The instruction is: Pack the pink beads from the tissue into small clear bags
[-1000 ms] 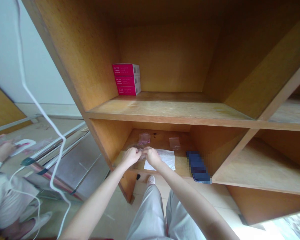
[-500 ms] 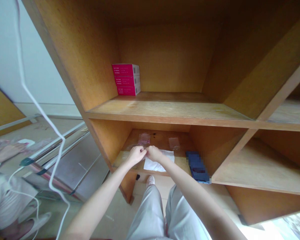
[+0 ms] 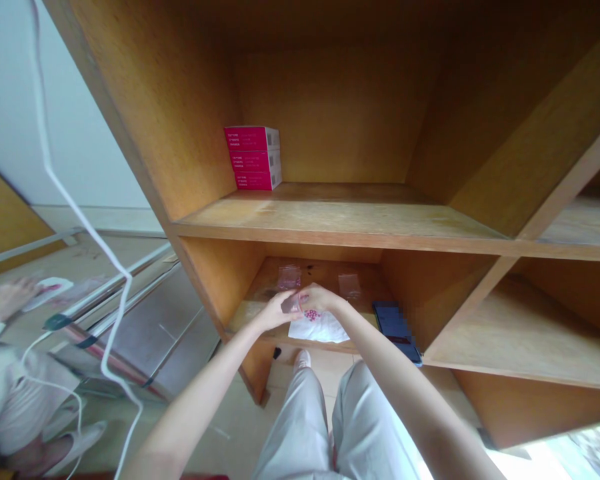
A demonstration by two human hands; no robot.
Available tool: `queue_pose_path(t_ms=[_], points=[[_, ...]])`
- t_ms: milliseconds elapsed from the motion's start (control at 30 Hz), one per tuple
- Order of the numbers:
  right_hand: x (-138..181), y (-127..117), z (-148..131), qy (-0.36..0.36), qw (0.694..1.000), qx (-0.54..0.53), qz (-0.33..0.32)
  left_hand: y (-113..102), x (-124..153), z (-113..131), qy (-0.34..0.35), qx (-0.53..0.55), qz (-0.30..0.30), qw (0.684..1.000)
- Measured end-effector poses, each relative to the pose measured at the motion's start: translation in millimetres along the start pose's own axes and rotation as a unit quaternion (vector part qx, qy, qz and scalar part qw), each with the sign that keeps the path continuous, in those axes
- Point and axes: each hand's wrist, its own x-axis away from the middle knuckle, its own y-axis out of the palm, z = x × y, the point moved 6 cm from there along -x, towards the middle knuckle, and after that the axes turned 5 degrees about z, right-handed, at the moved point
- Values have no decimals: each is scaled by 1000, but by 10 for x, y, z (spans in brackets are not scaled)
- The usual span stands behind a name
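Observation:
Over the lower shelf [image 3: 370, 313], my left hand [image 3: 273, 315] is closed on a small clear plastic bag [image 3: 293, 304]. My right hand [image 3: 320, 297] pinches the bag's other side, its fingertips partly hidden. Just below my hands, a little cluster of pinkish-red beads [image 3: 311, 315] lies on a white sheet [image 3: 325, 329], paper or cloth. Farther back on the shelf lie a clear bag with some pink content [image 3: 289, 277] and another flat clear bag [image 3: 349, 285].
Three stacked pink boxes [image 3: 253, 159] stand on the upper shelf. A dark blue flat object [image 3: 395, 323], partly blurred, lies at the lower shelf's right. A white cable [image 3: 115, 260] hangs at left. Beyond it, another person's hand [image 3: 15, 293] is over a white tray [image 3: 55, 288].
My hands have moved slightly apart from their close pinch, and the clear bag now shows between them. Pinkish-red beads now show on the white sheet. The other person's hand has shifted, revealing more tray.

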Motion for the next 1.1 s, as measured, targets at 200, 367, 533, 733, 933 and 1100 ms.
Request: queue_pose_path(t_ms=[200, 367, 533, 733, 933, 1100], points=[[50, -50, 14, 10, 1000, 17, -14, 131, -5, -47, 2, 86, 42, 995], [98, -79, 37, 11, 999, -32, -6, 184, 20, -31, 0, 105, 98, 990], [118, -190, 112, 10, 987, -134, 89, 153, 47, -4, -21, 181, 139, 973], [225, -334, 367, 73, 922, -279, 259, 179, 47, -220, -139, 314, 179, 922], [332, -241, 629, 104, 887, -309, 326, 200, -6, -358, -168, 396, 238, 871], [383, -132, 782, 105, 865, -320, 372, 111, 13, -422, -192, 345, 287, 873]])
